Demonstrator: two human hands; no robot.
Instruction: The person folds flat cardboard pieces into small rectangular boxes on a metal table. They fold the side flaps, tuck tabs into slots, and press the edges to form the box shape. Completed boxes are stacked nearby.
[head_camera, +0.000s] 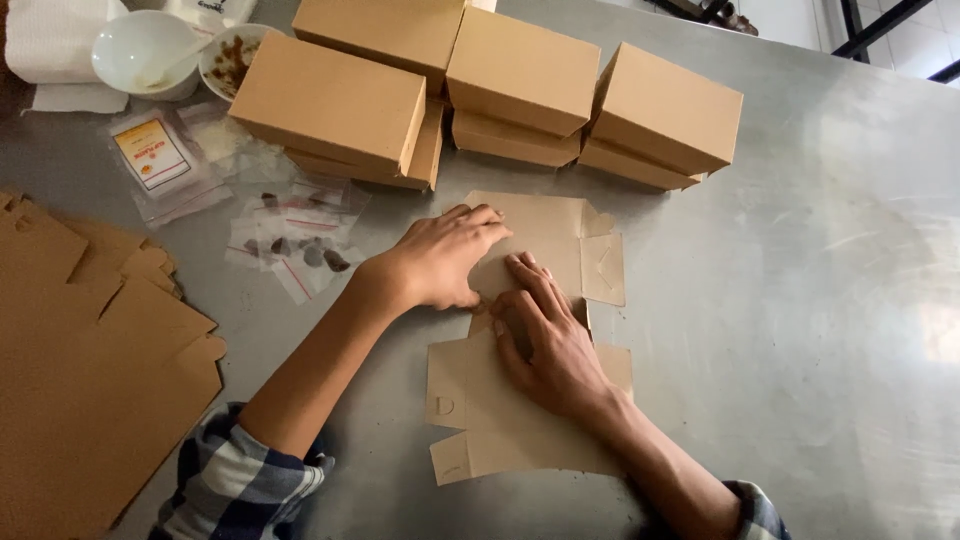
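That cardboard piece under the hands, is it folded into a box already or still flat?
Flat. The cardboard blank lies spread on the metal table, flaps out, both hands pressing it.

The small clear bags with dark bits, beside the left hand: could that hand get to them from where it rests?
Probably yes. The left hand presses on the flat cardboard blank, and the small clear bags lie just beside its wrist on bare metal table, with nothing between them.

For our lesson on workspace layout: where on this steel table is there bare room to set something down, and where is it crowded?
Bare steel lies right of the flat box blank under the left hand and right hand, below the rightmost of the folded boxes, out to the table edge. Crowded: small plastic bags, bowls and the cardboard stack fill the left.
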